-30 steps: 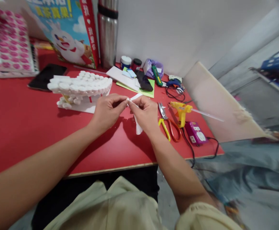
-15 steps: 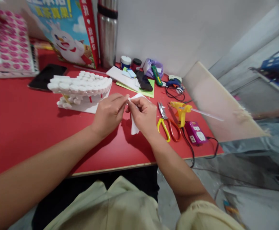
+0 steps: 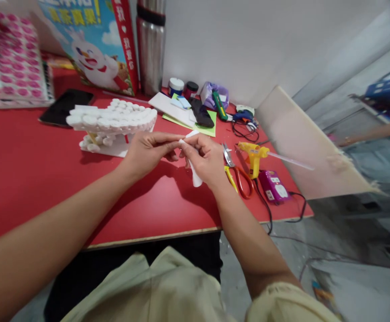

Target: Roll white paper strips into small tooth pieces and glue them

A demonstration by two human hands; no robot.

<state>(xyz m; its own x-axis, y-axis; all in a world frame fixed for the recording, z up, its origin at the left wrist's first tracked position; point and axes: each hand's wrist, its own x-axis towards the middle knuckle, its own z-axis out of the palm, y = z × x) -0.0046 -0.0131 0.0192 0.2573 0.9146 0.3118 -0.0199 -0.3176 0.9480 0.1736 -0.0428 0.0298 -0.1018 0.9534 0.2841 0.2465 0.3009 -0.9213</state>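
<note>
A thin white strip, which looks like paper, is between my two hands; its loose end (image 3: 197, 180) hangs below the right palm. My left hand (image 3: 145, 155) pinches at the strip's small white tip, thumb and forefinger together. Closed round the same strip, my right hand (image 3: 205, 157) meets the left fingertips, and its fingers hide most of the strip. To the left stands a white model (image 3: 112, 117) covered in small rounded white pieces, with red and yellow posts under it. Right of my right hand lie shears (image 3: 243, 182) with red and yellow handles.
A yellow glue gun (image 3: 254, 156) and a purple power socket (image 3: 274, 187) sit at the right, by an upright board (image 3: 302, 147). Behind are a green cutter (image 3: 219, 106), a steel flask (image 3: 151, 53) and a phone-like black slab (image 3: 66, 107). Another person's arm (image 3: 376, 133) shows at far right.
My left hand has shifted slightly left and its fingers are straighter. The right hand has moved a little right, partly covering the shears, and the strip's loose end has swung right.
</note>
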